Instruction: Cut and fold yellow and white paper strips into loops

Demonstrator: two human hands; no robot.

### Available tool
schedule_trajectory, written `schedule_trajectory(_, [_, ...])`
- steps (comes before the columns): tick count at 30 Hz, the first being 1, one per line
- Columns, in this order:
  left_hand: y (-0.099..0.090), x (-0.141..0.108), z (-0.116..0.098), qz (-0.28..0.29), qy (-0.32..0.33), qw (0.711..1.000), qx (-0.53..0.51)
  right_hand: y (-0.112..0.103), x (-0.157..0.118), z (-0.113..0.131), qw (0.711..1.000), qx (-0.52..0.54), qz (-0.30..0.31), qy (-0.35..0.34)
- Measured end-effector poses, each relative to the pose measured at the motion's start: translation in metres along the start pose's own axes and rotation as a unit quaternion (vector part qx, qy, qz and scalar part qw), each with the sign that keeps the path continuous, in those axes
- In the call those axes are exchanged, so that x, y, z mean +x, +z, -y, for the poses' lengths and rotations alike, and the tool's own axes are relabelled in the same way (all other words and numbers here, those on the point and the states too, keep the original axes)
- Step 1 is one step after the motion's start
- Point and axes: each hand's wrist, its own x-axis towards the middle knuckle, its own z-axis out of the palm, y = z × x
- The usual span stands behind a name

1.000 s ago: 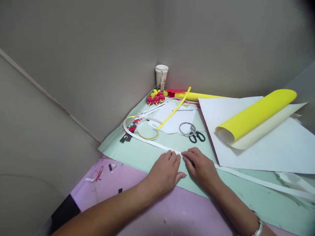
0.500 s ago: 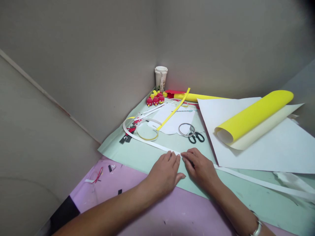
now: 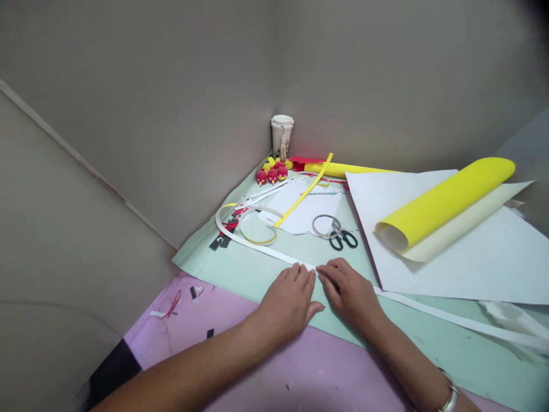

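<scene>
a: how are the hands set?
b: the left hand [image 3: 285,303] is spread low, its fingertips on the white strip [image 3: 268,250] and its thumb held away, not pinching. the right hand [image 3: 354,294] is bunched close beside it, thumb and forefinger nearly together at the strip; i can't tell whether they pinch it or just press.
a: and the strip itself?
b: it crosses the green sheet [image 3: 240,274] on the table [image 3: 334,372], from a bend left of centre, under the fingers, to the right edge of the frame.
a: how far along does it look?
b: partly, i'd judge. narrow strips are cut, and one curled strip [image 3: 257,242] lies left of centre. the white one is bent at its left but long and unclosed. the black scissors [image 3: 351,238] lie out of hand beyond the fingers, and the yellow sheet [image 3: 446,203], at right, is loosely rolled.
</scene>
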Motion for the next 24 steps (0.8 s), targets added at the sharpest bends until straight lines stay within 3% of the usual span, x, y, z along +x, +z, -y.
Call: schedule_trajectory(24, [-0.0079, 0.0035, -0.0015, 0.036, -0.003, 0.999, 0.005, -0.0026, -0.002, 0.0007, 0.999, 0.03, 0.003, 0.017])
